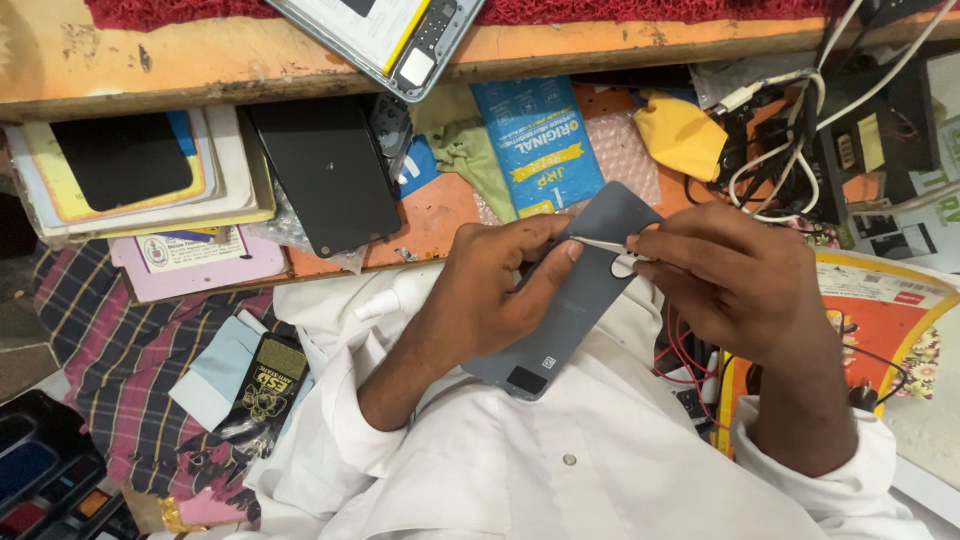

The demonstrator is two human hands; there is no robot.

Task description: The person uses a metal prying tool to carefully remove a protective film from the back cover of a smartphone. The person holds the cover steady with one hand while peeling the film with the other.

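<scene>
Grey phone back cover (580, 290) sits tilted over the person's lap, against the white garment (560, 470), just below the edge of the orange surface (440, 215). Left hand (480, 300) grips the cover from its left side, fingers (555, 262) wrapped around and clamped on it, thumb on the top face. Right hand (740, 275) is at the cover's upper right, fingers pinched together on a thin white tool (600, 243); the tool tip lies across the cover near the camera cutout (623, 267). Small dark sticker at the cover's lower end.

Around it: blue packet (535, 145) flat on the surface just above the cover, pink bubble wrap (625, 150) beside it, yellow cloth (680, 132) further right. Black phone panel (330, 175) lies left of the packet, well apart from the hands. Stack of booklets and cards (130, 180) at far left. Tangle of white cables (790, 150) at upper right. An opened phone body (385, 35) hangs over the wooden ledge (200, 65) at top. Black antistatic pouch (265, 390) on checked cloth (110, 350) at lower left. Red wires (685, 355) under the right wrist.
</scene>
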